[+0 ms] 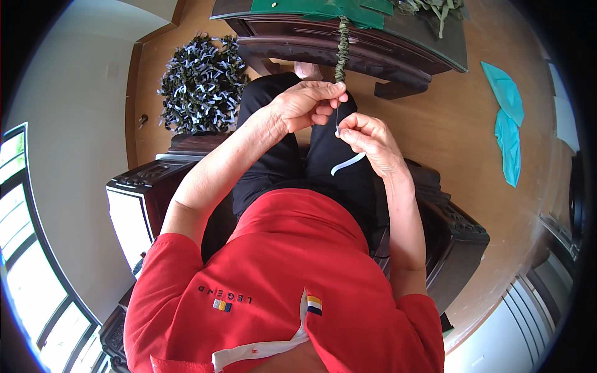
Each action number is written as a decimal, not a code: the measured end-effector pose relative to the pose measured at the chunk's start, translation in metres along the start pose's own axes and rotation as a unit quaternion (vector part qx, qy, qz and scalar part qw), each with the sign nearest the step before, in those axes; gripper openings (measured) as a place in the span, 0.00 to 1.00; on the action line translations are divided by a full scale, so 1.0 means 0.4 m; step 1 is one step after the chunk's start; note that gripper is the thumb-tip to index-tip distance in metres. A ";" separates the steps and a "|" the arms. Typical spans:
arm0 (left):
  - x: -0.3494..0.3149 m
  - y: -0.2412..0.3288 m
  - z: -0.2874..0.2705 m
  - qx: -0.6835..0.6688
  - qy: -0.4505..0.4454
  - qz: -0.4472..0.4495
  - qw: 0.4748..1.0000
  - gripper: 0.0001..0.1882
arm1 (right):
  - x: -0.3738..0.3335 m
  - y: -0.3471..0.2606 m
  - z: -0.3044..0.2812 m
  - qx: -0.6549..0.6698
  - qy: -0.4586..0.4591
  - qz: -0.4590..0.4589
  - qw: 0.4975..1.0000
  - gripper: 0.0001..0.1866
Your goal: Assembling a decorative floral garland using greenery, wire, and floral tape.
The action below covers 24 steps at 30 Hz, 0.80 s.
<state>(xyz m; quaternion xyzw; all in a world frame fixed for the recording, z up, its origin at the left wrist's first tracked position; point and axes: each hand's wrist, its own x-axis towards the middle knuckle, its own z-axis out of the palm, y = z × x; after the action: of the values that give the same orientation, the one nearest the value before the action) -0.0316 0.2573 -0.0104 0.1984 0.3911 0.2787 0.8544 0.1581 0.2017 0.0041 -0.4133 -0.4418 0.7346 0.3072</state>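
A dark green, tightly gathered cord [342, 50] hangs down from the table edge toward my lap. At its lower end my left hand [309, 105] is closed, thumb and forefinger pinching it. A thin line [337, 118], thread or wire, runs from there down to my right hand [372, 142]. The right fingers pinch that line just below and to the right of the left hand. A narrow white strip [348, 163] curls out beneath the right hand, apparently held by it. Its upper end is hidden by the fingers.
Ahead stands a dark wooden table [286, 30] with a green cover [301, 7] and olive strips [440, 9] on top. A bushy heap of dark and pale strips [202, 84] sits left. Turquoise sheeting [510, 124] lies right. Chair arms [460, 233] flank me.
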 end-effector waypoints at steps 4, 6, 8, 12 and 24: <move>-0.015 0.003 0.000 0.072 0.039 -0.002 0.997 0.13 | 0.012 0.001 -0.004 0.046 -0.048 0.038 0.997 0.04; -0.049 -0.003 0.009 0.307 0.098 0.078 0.944 0.11 | 0.017 0.009 0.013 -0.025 -0.033 0.010 0.999 0.04; -0.087 -0.016 0.023 0.520 0.152 0.154 0.826 0.10 | 0.018 0.013 0.027 -0.095 -0.019 -0.018 0.995 0.05; -0.184 -0.063 0.069 0.563 0.165 0.278 0.761 0.10 | 0.017 -0.012 0.032 -0.140 -0.025 -0.032 0.989 0.05; -0.191 -0.187 0.062 0.692 0.180 0.539 0.445 0.06 | -0.124 0.075 0.147 -0.153 0.189 -0.151 0.958 0.06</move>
<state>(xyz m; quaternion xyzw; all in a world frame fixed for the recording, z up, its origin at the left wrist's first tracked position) -0.0294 0.1488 0.0056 0.8402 0.4135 0.3501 0.0225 0.1271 0.1255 0.0093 -0.5146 -0.5400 0.5120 0.4259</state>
